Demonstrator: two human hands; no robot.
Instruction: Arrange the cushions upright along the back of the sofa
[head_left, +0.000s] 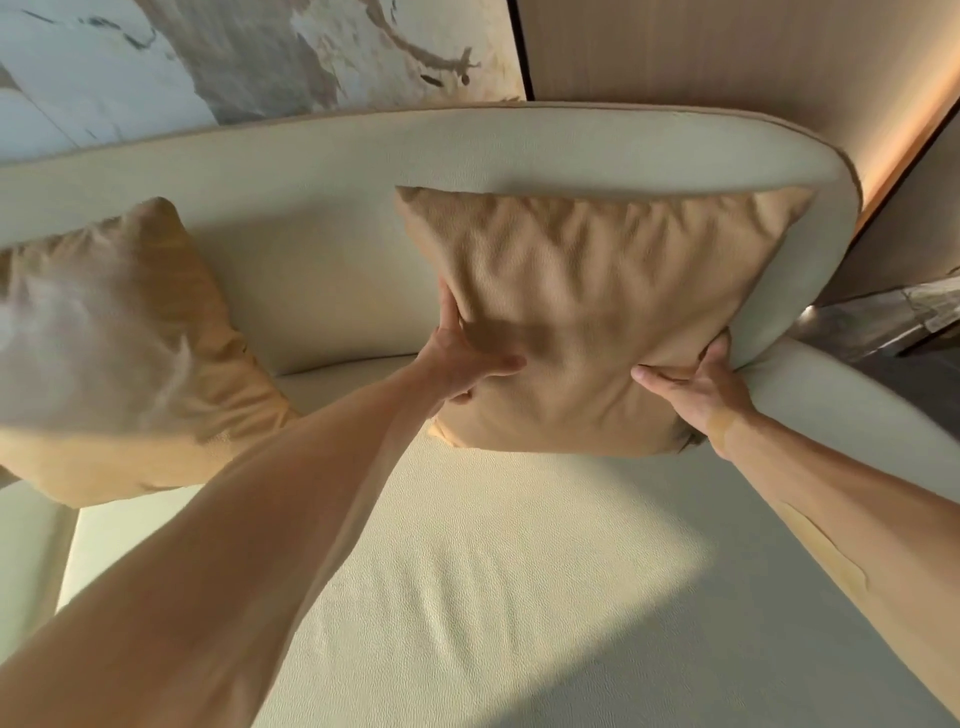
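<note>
A tan cushion (597, 291) stands upright against the curved backrest of the cream sofa (322, 171), near its right end. My left hand (460, 356) grips the cushion's left edge, thumb pressed on the front. My right hand (698, 387) holds its lower right edge, fingers tucked behind it. A second tan cushion (119, 343) leans upright against the backrest at the far left, apart from both hands.
The sofa seat (467, 571) spreads wide below the cushions. A marbled wall panel (234, 52) rises behind the sofa, and a beige panel (727, 52) stands at the right. A dark floor and a low piece of furniture (893, 317) lie past the sofa's right end.
</note>
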